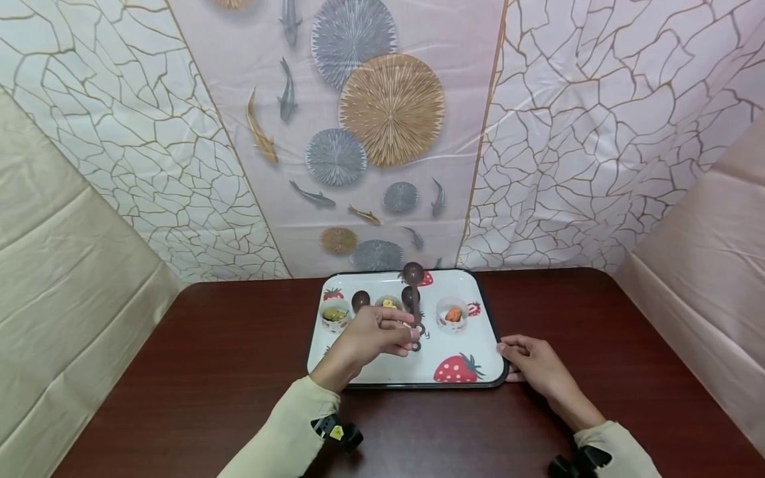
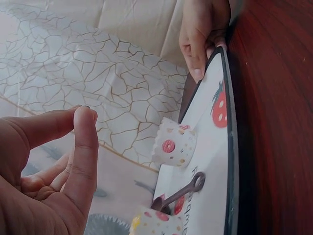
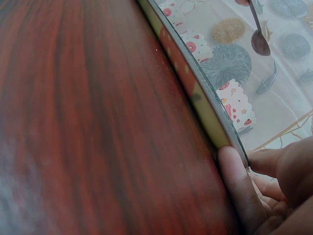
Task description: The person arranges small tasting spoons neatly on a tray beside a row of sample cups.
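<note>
My left hand (image 1: 373,335) pinches a dark brown spoon (image 1: 413,273) by its handle end, with the bowl pointing up above the white strawberry-print tray (image 1: 382,380). The spoon's bowl (image 3: 260,43) also shows in the right wrist view; in the left wrist view fingers hide nearly all of it. A second brown spoon (image 2: 183,192) lies on the tray between two paper cups, and a third spoon (image 1: 360,301) is partly behind my left hand. My right hand (image 1: 540,365) grips the tray's right edge near the front corner, thumb against the rim in the right wrist view.
Three patterned paper cups stand on the tray: a left cup (image 1: 335,315) with green pieces, a middle cup (image 1: 388,302) with yellow pieces, partly hidden, and a right cup (image 1: 451,315) with orange pieces. The tray rests on a dark red-brown table (image 1: 251,352) near a patterned cloth (image 1: 382,226).
</note>
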`<state>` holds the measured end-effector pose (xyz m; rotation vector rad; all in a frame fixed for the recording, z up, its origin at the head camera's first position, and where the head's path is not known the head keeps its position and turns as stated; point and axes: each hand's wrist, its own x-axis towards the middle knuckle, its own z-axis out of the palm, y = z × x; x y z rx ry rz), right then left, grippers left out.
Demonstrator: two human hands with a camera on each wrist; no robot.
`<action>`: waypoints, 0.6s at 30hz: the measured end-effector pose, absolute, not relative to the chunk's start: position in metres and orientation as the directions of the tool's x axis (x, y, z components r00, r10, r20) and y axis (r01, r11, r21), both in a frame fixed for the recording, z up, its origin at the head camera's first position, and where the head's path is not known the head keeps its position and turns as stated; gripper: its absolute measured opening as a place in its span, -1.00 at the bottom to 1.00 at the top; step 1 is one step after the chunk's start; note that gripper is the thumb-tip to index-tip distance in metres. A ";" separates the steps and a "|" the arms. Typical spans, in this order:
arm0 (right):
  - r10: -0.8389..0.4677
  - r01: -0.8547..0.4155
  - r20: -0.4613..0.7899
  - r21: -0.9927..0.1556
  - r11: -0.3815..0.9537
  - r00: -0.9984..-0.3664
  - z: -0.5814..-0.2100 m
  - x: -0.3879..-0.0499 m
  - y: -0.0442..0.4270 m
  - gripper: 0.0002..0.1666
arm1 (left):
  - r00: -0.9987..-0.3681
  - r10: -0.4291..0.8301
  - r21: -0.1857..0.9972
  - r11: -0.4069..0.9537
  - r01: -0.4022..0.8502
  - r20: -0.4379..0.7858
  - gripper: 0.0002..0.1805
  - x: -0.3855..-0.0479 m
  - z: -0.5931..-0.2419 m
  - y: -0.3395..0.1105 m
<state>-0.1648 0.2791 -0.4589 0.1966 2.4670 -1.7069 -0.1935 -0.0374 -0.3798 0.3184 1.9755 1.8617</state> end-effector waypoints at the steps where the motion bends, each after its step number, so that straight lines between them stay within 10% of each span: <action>1: 0.029 0.182 -0.184 -0.919 0.351 -0.983 -0.459 -0.165 0.279 -0.45 | -0.891 0.432 0.990 0.083 -0.113 -0.137 -0.69 -0.194 -0.381 -0.035; 18: 0.028 0.181 -0.183 -0.914 0.362 -0.983 -0.459 -0.164 0.279 -0.45 | -0.892 0.420 0.986 0.090 -0.141 -0.166 -0.73 -0.197 -0.394 -0.013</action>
